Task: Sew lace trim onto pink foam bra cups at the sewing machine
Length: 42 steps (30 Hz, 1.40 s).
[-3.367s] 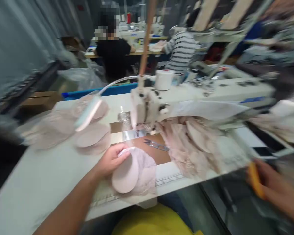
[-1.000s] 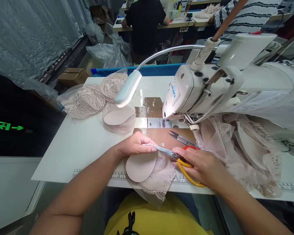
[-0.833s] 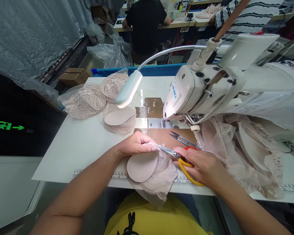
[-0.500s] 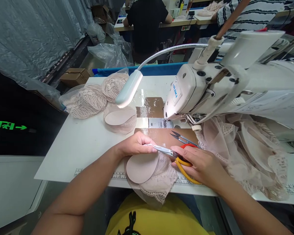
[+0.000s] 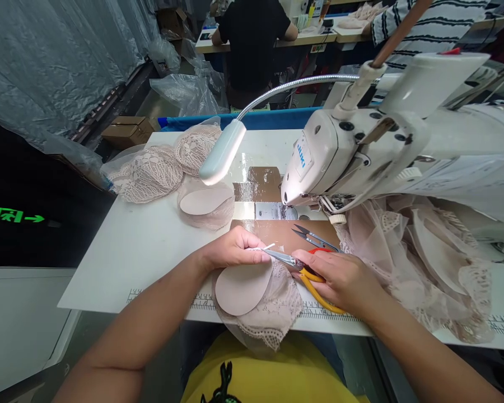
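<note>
My left hand [image 5: 239, 246] pinches the upper edge of a beige lace bra cup [image 5: 243, 288], whose smooth oval pad faces up and whose lace hangs over the table's front edge. My right hand [image 5: 340, 280] grips yellow-handled scissors [image 5: 319, 288]. Their blades touch the cup's edge right at my left fingertips, and a thin white strip sticks up there. Just beyond my right hand lies a pair of dark thread snips [image 5: 313, 238] with a red handle, partly hidden by that hand.
A white JUKI sewing machine [image 5: 319, 151] stands at the right, with a gooseneck lamp [image 5: 222, 154] reaching left. Lace cups [image 5: 147, 173] lie at the back left; more lace pieces [image 5: 420, 263] are heaped at the right. A ruler strip [image 5: 204, 304] runs along the front edge. Two people sit beyond.
The scissor blades have come closer together at the cup's edge, and a small white strip now stands up beside them. My left hand has hardly moved.
</note>
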Motion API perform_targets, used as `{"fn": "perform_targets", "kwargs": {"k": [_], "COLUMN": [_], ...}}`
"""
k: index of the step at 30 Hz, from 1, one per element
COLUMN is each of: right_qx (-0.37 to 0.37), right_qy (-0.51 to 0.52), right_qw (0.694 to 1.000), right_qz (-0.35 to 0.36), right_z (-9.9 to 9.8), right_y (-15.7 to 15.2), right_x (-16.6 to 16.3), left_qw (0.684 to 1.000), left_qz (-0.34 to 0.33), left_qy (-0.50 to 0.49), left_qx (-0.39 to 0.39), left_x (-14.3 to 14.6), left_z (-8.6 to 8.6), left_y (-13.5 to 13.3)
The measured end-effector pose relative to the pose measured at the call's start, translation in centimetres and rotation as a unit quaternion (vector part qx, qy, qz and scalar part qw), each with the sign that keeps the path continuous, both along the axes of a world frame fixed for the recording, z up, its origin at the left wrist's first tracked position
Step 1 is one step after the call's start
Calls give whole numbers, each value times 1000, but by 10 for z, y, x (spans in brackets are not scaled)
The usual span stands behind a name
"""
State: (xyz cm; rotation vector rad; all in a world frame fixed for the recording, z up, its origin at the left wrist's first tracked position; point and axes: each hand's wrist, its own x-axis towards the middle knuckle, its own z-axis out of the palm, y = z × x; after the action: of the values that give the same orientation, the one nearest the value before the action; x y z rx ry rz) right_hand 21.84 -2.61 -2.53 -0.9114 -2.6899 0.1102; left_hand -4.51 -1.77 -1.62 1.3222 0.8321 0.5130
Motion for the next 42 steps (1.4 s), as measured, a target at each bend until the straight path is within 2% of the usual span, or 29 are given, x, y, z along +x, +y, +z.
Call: {"fn": "perform_targets", "kwargs": {"k": [3,7,9,14,22,30,36,42], "right_qx": [-38,-118,-159,-227,-234,-247,-236,-230], "right_qy": [30,73,58,-12,10,18,11,5], "right_qw": [999,983,974,970,971,967,969,971], "right_qz": [-15,-118,-147,-88,-55,-52,-77,-69], "right_z": [-1,7,15,27,18,26,28,25], "right_y": [-2,-4,-4,-4,-7,-7,-4,-6], "right_x": [-2,-2,-2,-2,1,0,5,5], "left_qw": [1000,1000,999,999,997,999,998,997], "left_qz": [8,20,26,20,31,38,29,64], "left_qy": [-2,-4,-5,-40,-65,-14,-57,-32], "left_qx": [1,-19,-29,-17,-21,-13,-19,-19], "left_x": [1,2,3,2,2,0,0,1], "left_z": [0,0,0,-4,-6,-6,-3,-6], "left_y": [-1,-3,-3,-2,-2,-2,-3,-2]}}
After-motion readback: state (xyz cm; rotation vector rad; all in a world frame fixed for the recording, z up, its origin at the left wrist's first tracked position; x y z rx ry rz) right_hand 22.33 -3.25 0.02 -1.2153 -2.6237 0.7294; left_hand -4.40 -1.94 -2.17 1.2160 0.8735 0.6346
